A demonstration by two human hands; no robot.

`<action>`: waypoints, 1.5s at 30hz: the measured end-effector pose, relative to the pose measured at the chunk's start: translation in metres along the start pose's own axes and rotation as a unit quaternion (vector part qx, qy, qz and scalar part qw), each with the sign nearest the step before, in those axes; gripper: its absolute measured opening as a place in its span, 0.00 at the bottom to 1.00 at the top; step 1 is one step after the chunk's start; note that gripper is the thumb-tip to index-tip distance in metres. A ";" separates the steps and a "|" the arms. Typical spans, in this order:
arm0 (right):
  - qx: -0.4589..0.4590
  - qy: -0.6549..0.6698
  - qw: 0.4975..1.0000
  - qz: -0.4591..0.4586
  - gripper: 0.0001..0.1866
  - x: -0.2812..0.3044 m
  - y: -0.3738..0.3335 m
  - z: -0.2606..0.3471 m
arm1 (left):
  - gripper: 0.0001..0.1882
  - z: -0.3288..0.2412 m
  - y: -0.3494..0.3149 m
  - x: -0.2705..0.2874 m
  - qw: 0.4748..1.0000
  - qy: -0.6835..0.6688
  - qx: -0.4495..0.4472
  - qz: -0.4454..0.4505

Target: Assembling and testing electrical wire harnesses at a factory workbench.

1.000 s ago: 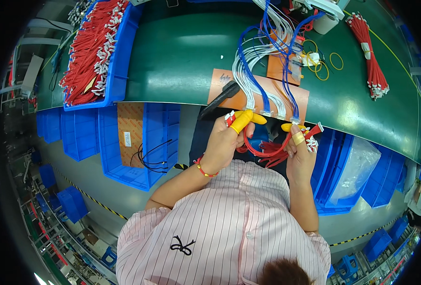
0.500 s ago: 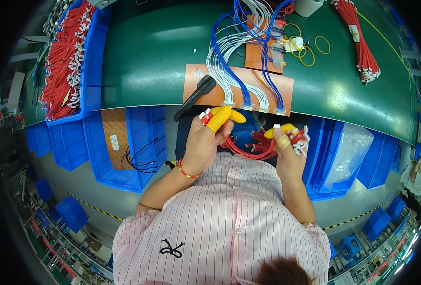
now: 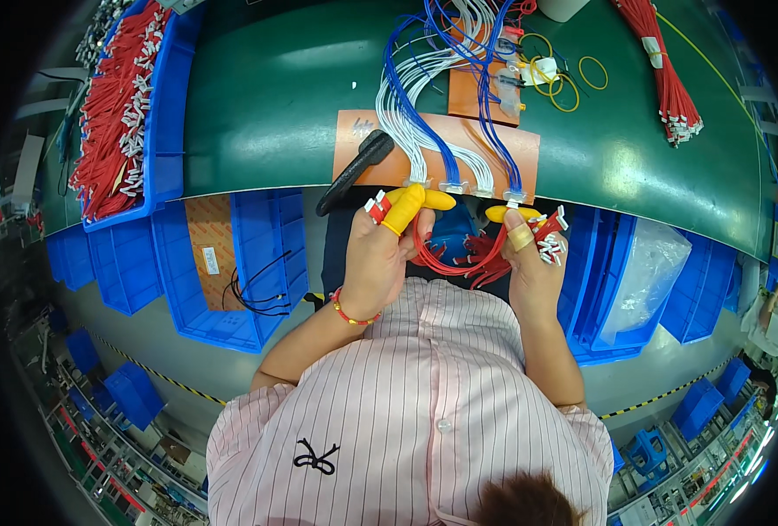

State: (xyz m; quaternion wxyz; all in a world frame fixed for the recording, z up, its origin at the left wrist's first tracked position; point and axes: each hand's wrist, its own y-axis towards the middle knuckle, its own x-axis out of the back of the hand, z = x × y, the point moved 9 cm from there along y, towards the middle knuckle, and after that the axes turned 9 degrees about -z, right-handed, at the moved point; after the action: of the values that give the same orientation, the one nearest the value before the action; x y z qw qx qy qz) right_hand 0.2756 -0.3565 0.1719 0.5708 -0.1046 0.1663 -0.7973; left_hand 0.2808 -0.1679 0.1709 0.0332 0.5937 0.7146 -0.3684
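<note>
My left hand (image 3: 380, 254), in yellow finger cots, is closed round one end of several red wires (image 3: 442, 263) with white connectors poking out beside the thumb. The wires loop down and across to my right hand (image 3: 534, 259), which grips the other ends; white connectors (image 3: 553, 248) fan out past its fingers. A white connector at its thumb and finger tips is close to the row of clear sockets (image 3: 484, 192) on the orange board (image 3: 526, 158). White wires (image 3: 396, 123) and blue wires (image 3: 446, 158) run up from that row. More red wires hang behind, partly hidden.
A black-handled tool (image 3: 354, 173) lies across the board's left edge. Left, a blue bin (image 3: 168, 114) holds many red wires. A tied red bundle (image 3: 661, 74) and yellow rubber bands (image 3: 593, 73) lie on the green table (image 3: 275, 114). Blue crates (image 3: 271, 272) stand below.
My right hand has moved up toward the board's front edge, bringing a white connector near the rightmost socket. My left hand has stayed nearly in place, and the view has shifted slightly.
</note>
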 end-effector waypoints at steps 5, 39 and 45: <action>-0.006 0.012 1.000 0.004 0.14 0.000 -0.001 0.001 | 0.15 -0.008 0.004 0.001 0.997 0.065 0.003 0.050; -0.033 0.097 0.994 -0.031 0.13 -0.006 0.004 0.002 | 0.16 -0.001 0.005 0.010 0.997 0.051 0.022 0.057; -0.010 0.045 0.999 -0.021 0.13 -0.004 0.001 0.005 | 0.17 -0.005 0.000 -0.002 0.995 0.050 0.062 0.063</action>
State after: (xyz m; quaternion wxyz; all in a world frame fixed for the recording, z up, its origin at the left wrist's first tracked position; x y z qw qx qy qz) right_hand 0.2801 -0.3536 0.1762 0.5446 -0.0779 0.1976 -0.8114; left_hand 0.2834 -0.1666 0.1757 -0.0161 0.6565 0.6522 -0.3787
